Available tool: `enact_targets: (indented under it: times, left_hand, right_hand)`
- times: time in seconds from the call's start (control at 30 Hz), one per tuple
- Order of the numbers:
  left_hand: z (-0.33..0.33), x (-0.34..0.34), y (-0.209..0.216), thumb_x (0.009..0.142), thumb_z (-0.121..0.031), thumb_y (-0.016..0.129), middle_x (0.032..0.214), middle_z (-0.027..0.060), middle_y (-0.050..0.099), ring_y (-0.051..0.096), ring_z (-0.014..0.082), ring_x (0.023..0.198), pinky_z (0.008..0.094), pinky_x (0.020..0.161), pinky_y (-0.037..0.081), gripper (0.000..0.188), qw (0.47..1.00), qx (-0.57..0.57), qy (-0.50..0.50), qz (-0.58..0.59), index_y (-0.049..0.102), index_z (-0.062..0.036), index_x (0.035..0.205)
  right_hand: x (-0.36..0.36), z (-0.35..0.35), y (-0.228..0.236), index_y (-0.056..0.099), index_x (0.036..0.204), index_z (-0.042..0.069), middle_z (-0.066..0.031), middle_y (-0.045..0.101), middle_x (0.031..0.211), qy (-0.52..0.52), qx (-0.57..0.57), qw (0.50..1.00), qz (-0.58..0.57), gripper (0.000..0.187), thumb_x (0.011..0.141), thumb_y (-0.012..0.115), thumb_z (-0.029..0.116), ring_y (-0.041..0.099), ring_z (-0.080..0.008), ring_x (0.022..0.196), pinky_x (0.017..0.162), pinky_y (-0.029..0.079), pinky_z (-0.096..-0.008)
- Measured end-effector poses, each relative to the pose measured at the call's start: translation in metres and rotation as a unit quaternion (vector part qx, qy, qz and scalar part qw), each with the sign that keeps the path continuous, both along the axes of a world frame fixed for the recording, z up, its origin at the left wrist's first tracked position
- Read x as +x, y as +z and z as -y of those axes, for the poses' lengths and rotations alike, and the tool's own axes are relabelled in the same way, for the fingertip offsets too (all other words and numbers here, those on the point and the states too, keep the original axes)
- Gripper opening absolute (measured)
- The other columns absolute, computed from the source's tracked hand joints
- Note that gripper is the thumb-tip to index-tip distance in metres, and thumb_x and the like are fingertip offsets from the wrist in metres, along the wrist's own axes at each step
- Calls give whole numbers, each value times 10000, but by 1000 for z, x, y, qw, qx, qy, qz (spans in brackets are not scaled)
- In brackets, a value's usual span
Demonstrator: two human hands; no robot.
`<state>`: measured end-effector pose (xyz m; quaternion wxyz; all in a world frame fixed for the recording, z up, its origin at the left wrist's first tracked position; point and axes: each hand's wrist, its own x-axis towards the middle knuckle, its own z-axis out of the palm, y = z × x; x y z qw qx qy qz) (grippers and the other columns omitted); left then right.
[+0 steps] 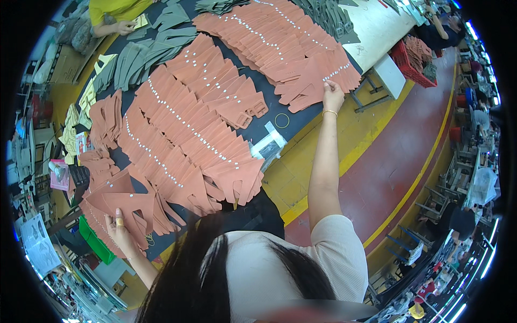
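Observation:
My right hand (333, 97) reaches far out to the right, its fingertips pinched together at the row of small white stickers on a fanned stack of salmon cut pieces (301, 89). What lies between those fingertips is too small to tell. At the lower left, my left hand (119, 230) grips the edge of several loose salmon cut pieces (102, 210) with angular cut-outs. A yellowish patch shows on one of its fingers. Between my hands lie more overlapping rows of salmon pieces (177, 129), dotted with lines of white stickers.
Dark green cut pieces (145, 56) and pale yellow ones (89, 97) lie along the far left. A clear-wrapped packet (268, 144) and a yellow ring (281, 120) are near the table's right edge. Across the table, another person's hand (126, 27) holds a yellow slip. A red crate (412, 62) stands right.

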<state>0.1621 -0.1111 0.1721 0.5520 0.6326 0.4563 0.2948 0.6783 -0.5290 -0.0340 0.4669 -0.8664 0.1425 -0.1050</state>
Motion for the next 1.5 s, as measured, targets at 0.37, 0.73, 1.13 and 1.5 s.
enact_targets:
  times: [0.37, 0.73, 1.13, 1.5]
  left_hand:
    - [-7, -50, -8, 886, -137, 678, 983, 47, 587, 538, 93, 911, 246, 783, 464, 317, 987, -10, 163, -3, 532, 32, 1111]
    - [-25, -146, -17, 912, -114, 645, 738, -84, 430, 383, -1, 665, 164, 604, 360, 104, 966, -35, 251, 51, 570, -55, 954]
    - [-42, -200, -36, 929, -59, 574, 1100, 105, 644, 608, 109, 987, 259, 847, 492, 299, 956, -157, 201, 148, 524, 36, 1207]
    - [-65, -227, -43, 925, -57, 583, 1075, 97, 659, 620, 106, 949, 254, 845, 495, 303, 947, -188, 192, 175, 541, 37, 1210]
  right_hand:
    - [24, 27, -32, 706, 985, -31, -215, 699, 932, 87, -208, 971, 73, 380, 801, 722, 301, 670, -321, 827, 763, 512, -409]
    - [21, -55, 35, 756, 1016, 187, -181, 642, 995, 185, -427, 874, 143, 301, 814, 664, 391, 613, -321, 950, 814, 497, -455]
    - [-313, -469, 110, 714, 1019, 90, -137, 595, 1076, 699, -37, 684, 204, 181, 856, 659, 146, 565, -299, 1009, 888, 451, -405]
    - [-432, -525, 139, 706, 1033, 56, -76, 606, 1008, 793, 71, 605, 18, 170, 899, 618, 111, 612, -160, 820, 730, 505, -272]
